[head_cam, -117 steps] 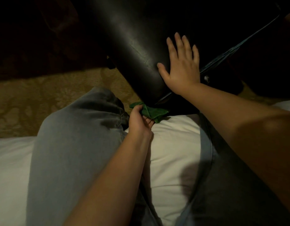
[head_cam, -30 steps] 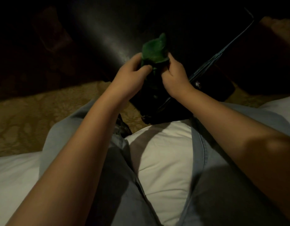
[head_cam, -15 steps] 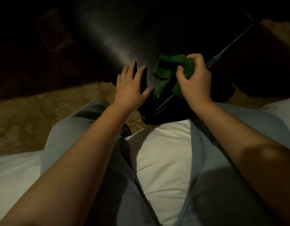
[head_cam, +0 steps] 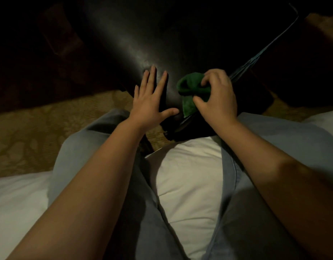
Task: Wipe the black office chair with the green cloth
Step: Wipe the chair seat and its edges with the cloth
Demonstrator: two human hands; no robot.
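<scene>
Black office chair (head_cam: 143, 44): dark, glossy, leather-like surface filling the upper middle of the view, faint sheen near the centre. A pale stitched edge (head_cam: 265, 53) runs diagonally from the upper right down toward the right hand. The rest of the chair is lost in shadow.
Green cloth (head_cam: 188, 87): bunched into a loose wad on the chair's surface, close to its near edge. One flap hangs down below the wad.
Right hand (head_cam: 216, 98): fingers and thumb curled round the green cloth, gripping it and holding it against the chair.
Cloth relative to right hand: under the fingertips (head_cam: 205, 82) and sticking out to their left. The hanging flap sits just beside the thumb.
Left hand (head_cam: 150, 104): flat on the chair, fingers straight and spread, thumb stretched out toward the cloth. It holds nothing.
Cloth relative to left hand: just to its right, between the two hands. A narrow strip of bare chair separates the thumb tip from the flap.
Jeans (head_cam: 83, 147): light blue, on both legs, knees pointing toward the chair.
White bedding (head_cam: 188, 175): under and between the legs.
Carpet (head_cam: 40, 124): tan, patterned, left of the chair.
</scene>
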